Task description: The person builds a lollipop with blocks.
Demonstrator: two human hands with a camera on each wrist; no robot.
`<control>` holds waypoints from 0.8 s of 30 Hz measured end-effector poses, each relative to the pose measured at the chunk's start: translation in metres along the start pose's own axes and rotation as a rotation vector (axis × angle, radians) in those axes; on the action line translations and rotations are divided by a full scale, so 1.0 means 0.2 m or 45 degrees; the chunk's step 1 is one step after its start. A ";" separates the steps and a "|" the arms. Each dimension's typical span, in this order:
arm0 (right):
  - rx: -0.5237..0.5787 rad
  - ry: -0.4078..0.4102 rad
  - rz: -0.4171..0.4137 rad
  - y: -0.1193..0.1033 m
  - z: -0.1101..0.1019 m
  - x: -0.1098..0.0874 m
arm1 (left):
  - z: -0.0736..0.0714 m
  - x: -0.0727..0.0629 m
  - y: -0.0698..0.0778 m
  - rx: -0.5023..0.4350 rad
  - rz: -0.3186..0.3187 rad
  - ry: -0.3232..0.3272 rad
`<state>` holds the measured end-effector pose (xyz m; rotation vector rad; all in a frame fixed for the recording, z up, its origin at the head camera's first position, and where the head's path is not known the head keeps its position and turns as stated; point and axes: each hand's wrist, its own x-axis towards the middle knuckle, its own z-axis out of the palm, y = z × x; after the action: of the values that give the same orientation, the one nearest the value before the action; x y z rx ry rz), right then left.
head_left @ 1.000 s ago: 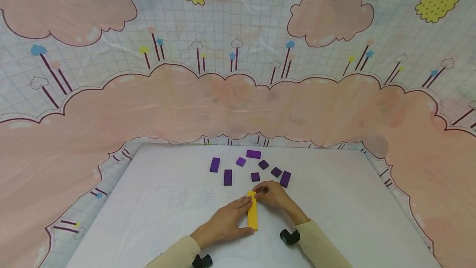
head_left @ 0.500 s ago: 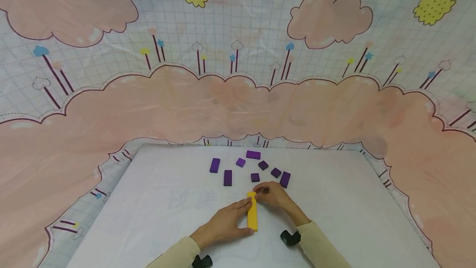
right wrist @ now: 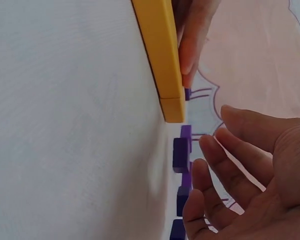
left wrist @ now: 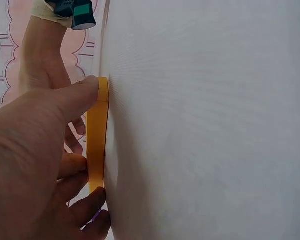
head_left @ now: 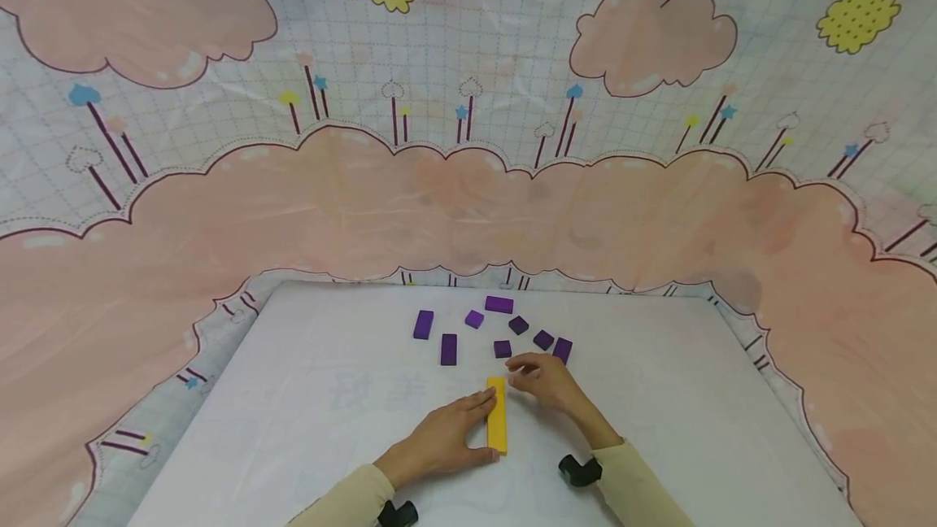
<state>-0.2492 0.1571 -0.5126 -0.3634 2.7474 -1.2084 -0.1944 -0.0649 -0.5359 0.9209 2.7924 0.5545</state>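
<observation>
Yellow bar [head_left: 496, 421] lies on the white tabletop [head_left: 644, 397] in front of you, long side running 6 to 12 o'clock, which I'd guess puts both ends within easy reach. Your left hand [head_left: 439, 437] grasps it from the 8 o'clock side: thumb at the 6 o'clock end, fingertips up toward 11. Reads as a lengthwise hold, so the bar shouldn't slide or swing. Wrist views show a line across it close to each end; can't tell if that's a seam or just an edge.

Your right hand [head_left: 547, 382] is released: fingers loosely bent, nothing in them, just off the bar's far end at 1 o'clock. Probably clear so the left alone fixes the bar's position.

Beyond, purple blocks [head_left: 449, 350], four oblong and four small, are scattered 11 to 1, apart from the bar. Right hand partly covers the 1 o'clock oblong [head_left: 563, 347]. Loose spacing likely keeps each one separately reachable. Printed backdrop [head_left: 439, 210] behind, 12 o'clock.
</observation>
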 end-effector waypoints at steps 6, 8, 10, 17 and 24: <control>0.017 0.017 -0.078 -0.02 -0.01 0.01 | 0.00 0.00 0.00 0.018 0.015 0.016; 0.029 0.018 -0.101 -0.03 0.00 0.03 | 0.00 0.00 0.00 0.022 0.024 0.022; 0.033 0.011 -0.111 -0.04 0.00 0.05 | 0.00 -0.01 0.00 0.026 0.034 0.027; 0.065 -0.040 -0.098 -0.05 0.02 0.13 | 0.01 -0.01 0.00 0.019 0.034 0.023; 0.021 -0.109 -0.130 -0.07 0.03 0.23 | 0.01 -0.01 0.00 0.025 0.042 0.032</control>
<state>-0.2896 0.1326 -0.5072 -0.5464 2.6744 -1.2077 -0.1934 -0.0659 -0.5380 0.9720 2.8149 0.5479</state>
